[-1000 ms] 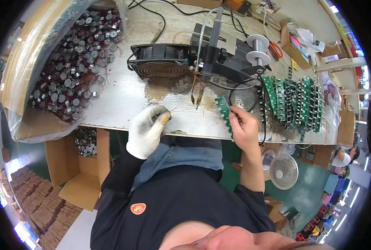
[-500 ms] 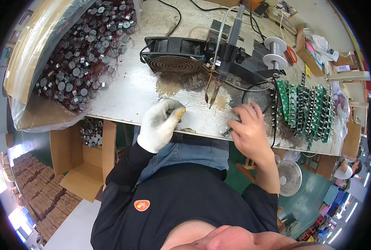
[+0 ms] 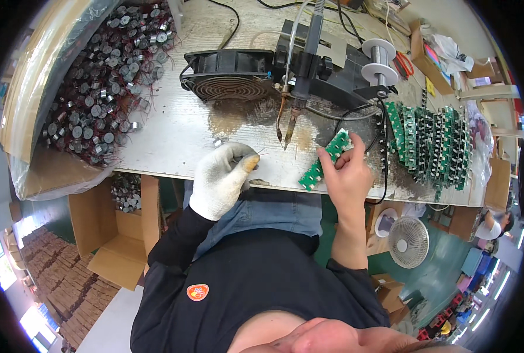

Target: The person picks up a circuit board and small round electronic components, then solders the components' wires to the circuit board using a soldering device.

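Note:
My left hand [image 3: 222,179], in a white glove with a stained thumb, is closed in a pinch near the table's front edge. Thin wires [image 3: 262,152] stick out past its fingertips; whatever they lead to inside the glove is hidden. A small silvery piece [image 3: 218,142] shows beside the knuckles. My bare right hand [image 3: 351,170] grips a green circuit board strip [image 3: 326,160] with small pale parts along it, held at a slant over the table edge. Between the hands and farther back, a soldering iron [image 3: 291,126] points down beside a thin feed tube [image 3: 280,115], touching neither hand.
A black fan [image 3: 229,73] stands left of the iron, a solder wire spool [image 3: 380,62] right of it. Many small round motors [image 3: 106,88] with red wires pile up at left. Rows of green boards [image 3: 432,144] lie at right. Below the table's left stands an open carton [image 3: 121,235].
My right hand has lifted and turned the circuit board strip, so its green face now shows. My left hand keeps its pinch on the wires. The whole view has shifted slightly.

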{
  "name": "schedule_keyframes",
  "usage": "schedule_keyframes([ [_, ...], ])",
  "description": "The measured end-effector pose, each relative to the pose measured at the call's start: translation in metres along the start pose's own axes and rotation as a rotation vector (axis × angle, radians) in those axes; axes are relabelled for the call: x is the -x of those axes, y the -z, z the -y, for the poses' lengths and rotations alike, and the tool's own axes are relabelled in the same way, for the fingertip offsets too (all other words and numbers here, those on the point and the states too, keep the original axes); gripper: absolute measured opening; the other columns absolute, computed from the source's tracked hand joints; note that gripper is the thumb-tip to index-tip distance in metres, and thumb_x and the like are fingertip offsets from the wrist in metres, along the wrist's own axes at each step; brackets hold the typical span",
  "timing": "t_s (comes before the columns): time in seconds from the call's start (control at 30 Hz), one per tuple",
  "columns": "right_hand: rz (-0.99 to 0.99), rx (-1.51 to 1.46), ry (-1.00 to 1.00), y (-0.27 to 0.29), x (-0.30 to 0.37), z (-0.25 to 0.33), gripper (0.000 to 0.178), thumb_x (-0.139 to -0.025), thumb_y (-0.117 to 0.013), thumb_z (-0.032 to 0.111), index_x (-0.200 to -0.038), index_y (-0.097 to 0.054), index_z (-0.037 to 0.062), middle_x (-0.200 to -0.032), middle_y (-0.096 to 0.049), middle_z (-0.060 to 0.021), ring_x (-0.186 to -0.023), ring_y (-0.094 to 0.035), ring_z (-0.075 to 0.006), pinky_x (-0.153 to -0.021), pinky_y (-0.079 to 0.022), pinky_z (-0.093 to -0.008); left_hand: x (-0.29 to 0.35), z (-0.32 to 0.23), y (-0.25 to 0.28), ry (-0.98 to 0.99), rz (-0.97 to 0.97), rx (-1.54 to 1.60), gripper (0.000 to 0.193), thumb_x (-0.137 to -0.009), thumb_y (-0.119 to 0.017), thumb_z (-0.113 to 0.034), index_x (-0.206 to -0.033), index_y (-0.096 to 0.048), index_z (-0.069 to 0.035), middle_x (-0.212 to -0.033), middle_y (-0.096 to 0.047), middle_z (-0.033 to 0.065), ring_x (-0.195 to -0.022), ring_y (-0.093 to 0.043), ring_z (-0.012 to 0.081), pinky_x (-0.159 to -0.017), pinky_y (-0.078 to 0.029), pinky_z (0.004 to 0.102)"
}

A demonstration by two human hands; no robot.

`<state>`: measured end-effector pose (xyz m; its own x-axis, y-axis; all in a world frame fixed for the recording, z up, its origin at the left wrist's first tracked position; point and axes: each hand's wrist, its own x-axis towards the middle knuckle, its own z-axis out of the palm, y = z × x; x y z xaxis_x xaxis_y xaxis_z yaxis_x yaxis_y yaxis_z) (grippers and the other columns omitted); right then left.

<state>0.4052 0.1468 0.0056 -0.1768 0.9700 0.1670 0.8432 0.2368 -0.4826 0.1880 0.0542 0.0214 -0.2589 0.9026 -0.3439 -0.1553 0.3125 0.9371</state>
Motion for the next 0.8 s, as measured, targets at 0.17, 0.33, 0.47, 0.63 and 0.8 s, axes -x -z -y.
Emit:
schedule_keyframes([
  [0.17, -0.002, -0.734, -0.141, -0.004, 0.004, -0.007, 0.052, -0.078, -0.071, 0.003, -0.124, -0.046, -0.001, -0.072, -0.054, -0.003, -0.058, -0.051, -0.0062, -0.049, -0.038, -0.0203, -0.003, 0.004, -0.001, 0.124, 0.072, 0.126, 0.024, -0.092, -0.059, -0.018, -0.099, -0.056, 0.004, -0.081, -0.062, 0.008, -0.066, -0.06, 0.0109, -0.058, -0.049, 0.0216],
  [0.33, 0.305, -1.126, -0.298, 0.004, 0.012, 0.001, 0.052, -0.084, -0.061, -0.008, -0.132, -0.041, -0.005, -0.088, -0.051, -0.0024, -0.065, -0.054, -0.0054, -0.053, -0.043, -0.0178, -0.007, 0.003, 0.001, 0.152, 0.108, 0.154, 0.029, -0.091, -0.061, -0.022, -0.102, -0.054, 0.004, -0.085, -0.062, 0.0096, -0.071, -0.062, 0.0132, -0.063, -0.051, 0.0226],
  [0.47, 0.464, -1.148, -0.26, -0.005, 0.023, 0.012, 0.051, -0.085, -0.06, -0.007, -0.131, -0.04, -0.0029, -0.089, -0.052, -0.0038, -0.065, -0.055, -0.0063, -0.051, -0.043, -0.0189, -0.01, 0.001, -0.008, 0.179, 0.061, 0.202, 0.026, -0.089, -0.063, -0.017, -0.099, -0.056, 0.005, -0.086, -0.062, 0.009, -0.072, -0.062, 0.0114, -0.062, -0.051, 0.0221],
  [0.63, 0.571, -1.202, -0.211, -0.009, 0.028, 0.022, 0.051, -0.087, -0.059, -0.004, -0.132, -0.036, -0.0005, -0.09, -0.052, -0.0053, -0.066, -0.056, -0.0075, -0.05, -0.044, -0.02, -0.016, 0.007, -0.012, 0.127, 0.072, 0.192, 0.023, -0.087, -0.064, -0.014, -0.097, -0.056, 0.005, -0.087, -0.063, 0.0104, -0.074, -0.063, 0.013, -0.063, -0.052, 0.0244],
  [0.8, 0.603, -1.214, -0.216, -0.012, 0.029, 0.026, 0.052, -0.085, -0.058, -0.007, -0.133, -0.035, -0.0015, -0.095, -0.056, -0.0075, -0.066, -0.058, -0.0082, -0.049, -0.045, -0.0184, -0.017, -0.001, -0.014, 0.144, 0.102, 0.247, 0.02, -0.087, -0.062, -0.012, -0.097, -0.057, 0.005, -0.086, -0.064, 0.0112, -0.075, -0.064, 0.0153, -0.064, -0.053, 0.0268],
])
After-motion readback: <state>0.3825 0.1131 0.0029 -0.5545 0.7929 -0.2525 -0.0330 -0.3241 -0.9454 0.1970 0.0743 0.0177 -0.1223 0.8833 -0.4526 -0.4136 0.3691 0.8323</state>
